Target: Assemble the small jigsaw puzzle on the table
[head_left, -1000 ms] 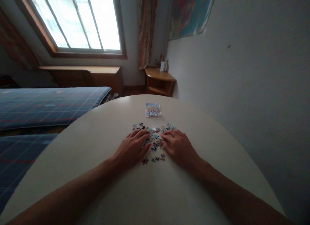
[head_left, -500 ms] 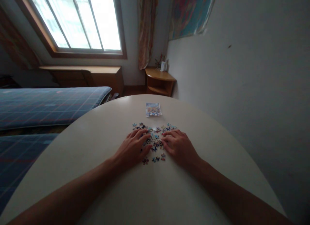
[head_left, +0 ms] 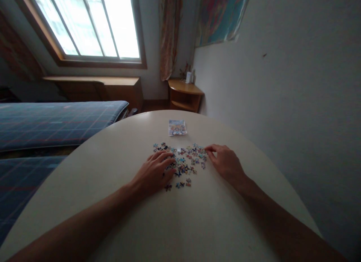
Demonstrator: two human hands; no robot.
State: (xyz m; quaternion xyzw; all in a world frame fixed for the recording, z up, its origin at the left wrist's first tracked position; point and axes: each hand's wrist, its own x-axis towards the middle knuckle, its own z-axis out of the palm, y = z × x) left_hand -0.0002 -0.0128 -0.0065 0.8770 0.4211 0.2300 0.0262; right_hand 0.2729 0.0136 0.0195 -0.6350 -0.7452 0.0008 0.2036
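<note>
Loose jigsaw pieces (head_left: 183, 168) lie spread in a patch on a round white table (head_left: 180, 224). Over the left side of this patch rests my left hand (head_left: 158, 168), palm down with fingers apart, covering some pieces. My right hand (head_left: 225, 160) is at the right edge of the patch, thumb and forefinger brought together at the tips beside the outermost pieces. Whatever is between those tips is too small to make out. Nearer to me, several pieces (head_left: 180, 185) lie apart from the rest. A small printed picture sheet (head_left: 177, 127) lies beyond the patch.
The wall (head_left: 282, 104) runs close along the table's right side. To the left are beds with blue plaid mattresses (head_left: 56, 123). A wooden corner shelf (head_left: 186, 87) stands past the far edge, near a curtain (head_left: 168, 40) and a window (head_left: 90, 25).
My right hand has moved right, off the middle of the pieces to their right edge, its fingertips drawing together. More pieces show there now. My left hand has stayed put.
</note>
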